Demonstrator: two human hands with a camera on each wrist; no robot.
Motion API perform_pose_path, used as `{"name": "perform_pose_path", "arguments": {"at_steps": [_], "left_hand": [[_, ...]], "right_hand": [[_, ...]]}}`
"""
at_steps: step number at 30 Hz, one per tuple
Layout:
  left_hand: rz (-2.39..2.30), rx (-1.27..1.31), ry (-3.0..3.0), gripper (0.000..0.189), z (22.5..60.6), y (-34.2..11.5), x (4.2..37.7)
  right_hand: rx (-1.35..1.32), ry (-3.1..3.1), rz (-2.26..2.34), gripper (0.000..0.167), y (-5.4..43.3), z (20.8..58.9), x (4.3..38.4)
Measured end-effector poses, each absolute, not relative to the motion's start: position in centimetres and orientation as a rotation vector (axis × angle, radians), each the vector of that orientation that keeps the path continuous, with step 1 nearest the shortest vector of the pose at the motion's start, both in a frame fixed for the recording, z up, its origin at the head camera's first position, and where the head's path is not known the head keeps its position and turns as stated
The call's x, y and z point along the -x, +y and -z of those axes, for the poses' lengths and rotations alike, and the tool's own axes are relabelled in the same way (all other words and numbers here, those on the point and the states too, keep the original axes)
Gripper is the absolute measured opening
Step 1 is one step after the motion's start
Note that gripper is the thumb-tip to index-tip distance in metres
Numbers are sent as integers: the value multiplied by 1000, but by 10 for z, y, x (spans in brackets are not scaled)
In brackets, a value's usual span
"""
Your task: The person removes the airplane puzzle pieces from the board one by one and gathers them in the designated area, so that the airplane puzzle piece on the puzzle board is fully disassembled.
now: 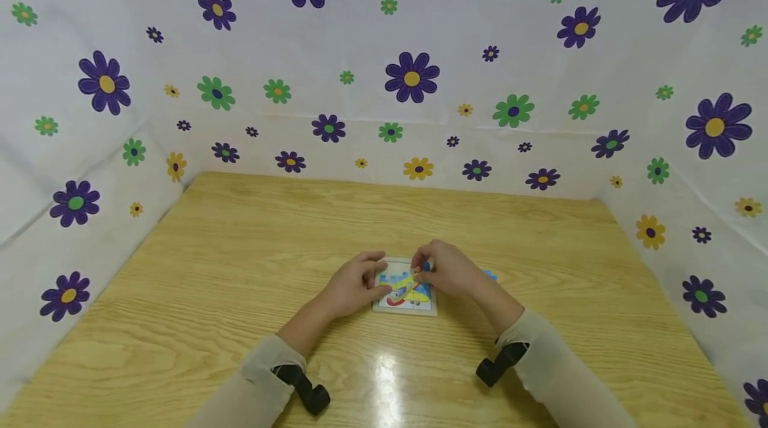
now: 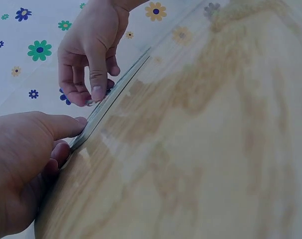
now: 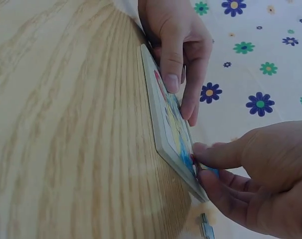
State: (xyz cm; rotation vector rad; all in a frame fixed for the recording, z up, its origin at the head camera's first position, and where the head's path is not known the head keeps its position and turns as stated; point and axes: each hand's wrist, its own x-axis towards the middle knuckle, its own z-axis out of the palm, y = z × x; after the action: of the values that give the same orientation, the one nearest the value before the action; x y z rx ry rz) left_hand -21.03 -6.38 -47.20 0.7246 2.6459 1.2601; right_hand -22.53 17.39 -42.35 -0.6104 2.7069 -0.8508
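Head view: puzzle board (image 1: 405,311) lies flat on the counter (image 1: 258,241), w/ yellow, red & blue on it. L hand (image 1: 353,287) is at the board's left side, holding it, w/ thumb on top & fingers bent at the edge. R hand (image 1: 451,269) is over the board's top right corner, fingertips close together. A loose blue piece (image 1: 490,275) is to the right of the board, partly hidden. White flowery cloth (image 1: 336,35) stands up behind the board.

L wrist view: the board shows side-on. L hand's thumb is on its near end, R hand is at its far end.

R wrist view: R hand pinches a small piece (image 3: 212,172) by the board's near end, can't tell if it's touching. L hand is at the board's far end
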Motion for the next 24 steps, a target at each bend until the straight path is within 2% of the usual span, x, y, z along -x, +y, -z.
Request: {"name": "perform_pose_path", "arguments": {"at_steps": [3, 13, 24], "left_hand": [[-1276, -722, 2640, 50, 471, -64, 209], [-1269, -751, 2636, 49, 470, -65, 207], [-1278, -756, 2641, 50, 474, -64, 209]], "right_hand": [[540, 2700, 972, 19, 178, 424, 224], [197, 2306, 1509, 29, 216, 422, 221], [-3, 2317, 1574, 41, 266, 417, 212]]}}
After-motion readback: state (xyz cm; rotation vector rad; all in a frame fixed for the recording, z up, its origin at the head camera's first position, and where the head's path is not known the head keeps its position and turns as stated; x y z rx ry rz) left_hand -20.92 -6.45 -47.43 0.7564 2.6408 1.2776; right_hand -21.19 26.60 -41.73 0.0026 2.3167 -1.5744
